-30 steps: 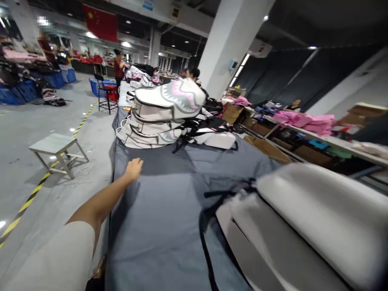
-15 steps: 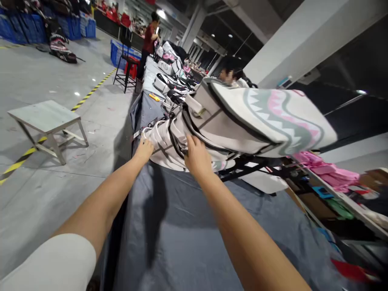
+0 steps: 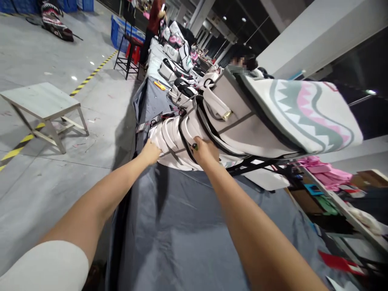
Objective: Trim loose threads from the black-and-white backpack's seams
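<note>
A large cream backpack point(image 3: 236, 121) with black trim lies over the grey cloth-covered table point(image 3: 188, 226), its flap with a grey and pink zigzag pattern sticking out to the right. My left hand point(image 3: 151, 152) is closed on the bag's left end, near the stacked straps. Farther right, my right hand point(image 3: 206, 150) grips the middle of the bag by its black-edged opening, fingers curled; a small dark green thing shows beside them. The fingertips of both hands are partly hidden by the fabric. Black straps point(image 3: 257, 165) hang under the bag.
More bags point(image 3: 172, 70) and an orange cutter point(image 3: 159, 85) lie farther along the table. On the floor at left stands a low stool point(image 3: 42, 99). Shelves with pink fabric point(image 3: 327, 173) are at right. A person in dark red point(image 3: 155, 20) stands beyond.
The view has shifted, so the floor items sit higher. Both hands and the bag appear slightly farther right and the bag's patterned flap looks larger. Both hands keep hold of the bag.
</note>
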{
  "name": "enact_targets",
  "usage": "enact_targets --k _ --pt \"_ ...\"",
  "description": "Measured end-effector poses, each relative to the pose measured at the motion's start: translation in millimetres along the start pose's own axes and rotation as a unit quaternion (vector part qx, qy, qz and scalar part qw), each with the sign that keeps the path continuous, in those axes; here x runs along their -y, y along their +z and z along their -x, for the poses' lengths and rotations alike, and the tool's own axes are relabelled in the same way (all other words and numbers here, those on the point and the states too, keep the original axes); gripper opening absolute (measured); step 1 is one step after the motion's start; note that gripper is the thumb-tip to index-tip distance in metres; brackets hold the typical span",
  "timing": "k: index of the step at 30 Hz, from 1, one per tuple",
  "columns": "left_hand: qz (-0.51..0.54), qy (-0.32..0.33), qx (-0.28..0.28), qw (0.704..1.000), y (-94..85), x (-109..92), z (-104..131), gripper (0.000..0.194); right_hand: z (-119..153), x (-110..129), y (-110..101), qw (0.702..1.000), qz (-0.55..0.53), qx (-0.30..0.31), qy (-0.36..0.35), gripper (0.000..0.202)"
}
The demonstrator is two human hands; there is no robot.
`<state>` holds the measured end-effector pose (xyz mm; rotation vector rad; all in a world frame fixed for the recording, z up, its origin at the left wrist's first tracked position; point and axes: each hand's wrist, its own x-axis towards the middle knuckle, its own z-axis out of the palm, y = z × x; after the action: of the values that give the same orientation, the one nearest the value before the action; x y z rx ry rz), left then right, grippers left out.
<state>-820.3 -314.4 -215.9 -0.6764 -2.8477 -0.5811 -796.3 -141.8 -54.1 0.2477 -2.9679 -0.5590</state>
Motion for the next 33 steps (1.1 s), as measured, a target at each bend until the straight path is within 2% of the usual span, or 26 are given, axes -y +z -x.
enact_targets --k 4,10,15,21,23,25,28,31,33 --pt "-0.016 0.042 0.051 0.998 -2.6 -61.1 62.7 0.025 67.7 -22.6 -0.2 0.999 0.023 0.010 -0.035 0.028" --pt "0.023 0.115 0.103 0.988 3.7 -174.0 171.5 0.028 202.4 -53.9 -10.3 0.995 0.051 0.053 -0.068 0.031" --pt "0.046 0.119 0.129 0.983 4.3 -263.2 275.3 0.025 331.8 -62.7 -24.8 0.992 0.041 0.077 -0.088 0.028" --pt "0.062 0.080 0.124 0.987 7.9 -381.8 412.9 0.025 501.3 -73.3 -40.2 0.994 -0.007 0.072 -0.079 0.022" --pt "0.059 0.077 0.121 0.988 10.9 -414.7 456.3 0.028 554.5 -72.1 -45.3 0.995 -0.017 0.063 -0.075 0.021" --pt "0.052 0.076 0.118 0.989 11.9 -439.1 495.7 0.028 603.4 -65.4 -49.6 0.996 -0.021 0.051 -0.065 0.021" --pt "0.030 0.090 0.124 0.988 5.3 -461.0 546.5 0.024 667.4 -45.7 -54.2 0.999 -0.025 0.024 -0.025 0.021" --pt "-0.020 0.124 0.132 0.983 -13.2 -473.2 587.2 0.025 717.3 -20.4 -58.3 0.999 -0.040 -0.017 0.021 0.021" --pt "-0.064 0.143 0.140 0.978 -33.9 -480.7 608.2 0.016 741.1 -4.6 -62.3 0.997 -0.055 -0.042 0.046 0.021"
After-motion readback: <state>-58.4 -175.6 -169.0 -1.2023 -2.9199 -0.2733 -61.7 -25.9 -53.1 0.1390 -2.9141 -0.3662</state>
